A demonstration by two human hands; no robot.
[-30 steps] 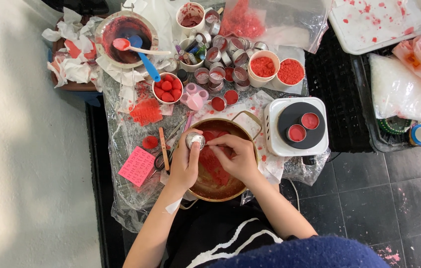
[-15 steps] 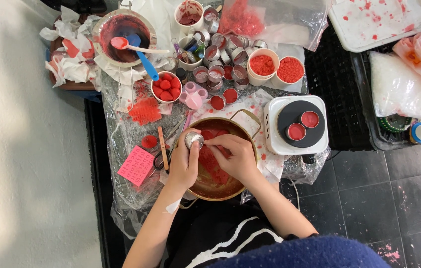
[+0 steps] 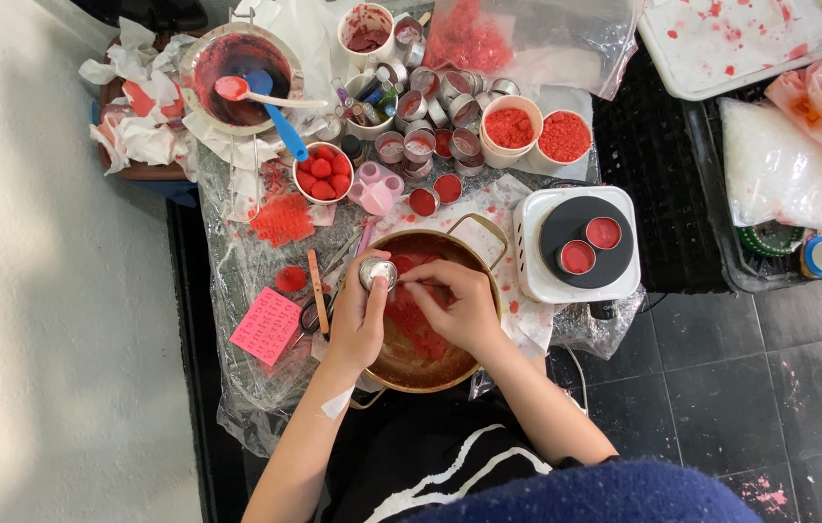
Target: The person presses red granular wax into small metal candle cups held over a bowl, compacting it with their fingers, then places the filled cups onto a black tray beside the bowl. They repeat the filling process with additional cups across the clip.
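Dark tiled floor (image 3: 721, 387) under a plastic-covered surface (image 3: 237, 281). Brass pan (image 3: 474, 254) of red wax, centre. White hotplate (image 3: 576, 242) just right of it, carrying two red-filled tins. Red-smeared bowl (image 3: 237, 63) with blue spoon, far left. Left hand (image 3: 358, 315), grip wrapped around a small metal tin (image 3: 378, 272) over the pan's left rim. Right hand (image 3: 455, 305), fingertips pinched at the tin's mouth.

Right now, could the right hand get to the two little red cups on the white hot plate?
Probably yes. The right hand is busy at the small metal tin that the left hand holds over the brass pot. The two red cups sit on the white hot plate just beside it, with nothing between.
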